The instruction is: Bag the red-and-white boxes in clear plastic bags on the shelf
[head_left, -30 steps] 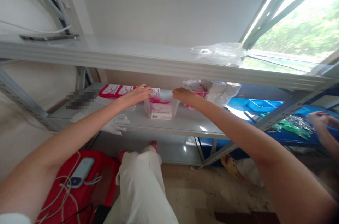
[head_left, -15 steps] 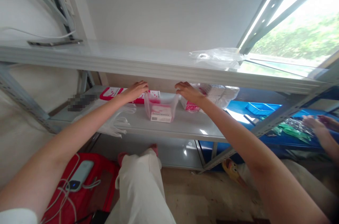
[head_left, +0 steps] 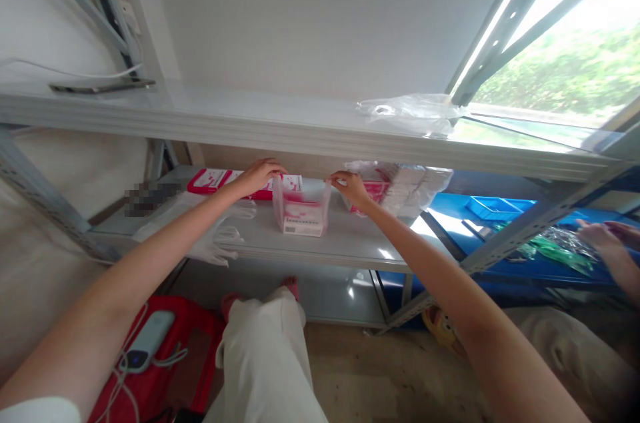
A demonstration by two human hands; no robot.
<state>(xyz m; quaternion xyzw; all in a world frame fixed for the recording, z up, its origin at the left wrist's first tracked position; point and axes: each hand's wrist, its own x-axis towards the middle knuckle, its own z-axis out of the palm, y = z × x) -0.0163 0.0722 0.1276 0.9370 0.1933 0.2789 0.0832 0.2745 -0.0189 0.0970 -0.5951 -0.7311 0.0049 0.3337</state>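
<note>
A thin, see-through plastic bag [head_left: 324, 208] stands on the lower shelf, with a white and pink box [head_left: 303, 221] inside it. My left hand [head_left: 263, 174] pinches the bag's left handle, and my right hand [head_left: 350, 186] pinches its right handle, so the top is held up between them. Behind my left hand lie pink and white boxes [head_left: 213, 179] in a row. Just right of my right hand sits a clear plastic pack [head_left: 410, 188] with pink and pale contents. More flat plastic bags [head_left: 215, 236] hang over the shelf's front edge at left.
An upper shelf edge [head_left: 280, 136] runs just above my hands, bearing crumpled clear plastic [head_left: 405, 109]. At lower left, a power bank [head_left: 150, 341] with cables lies on a red stool [head_left: 197, 323]. Another person's hand [head_left: 597, 236] is at a blue table [head_left: 450, 209] on the right.
My right hand has moved slightly left and down, drawing the bag's handles closer together. The plastic pack beside it shows more fully. The box stays in the bag.
</note>
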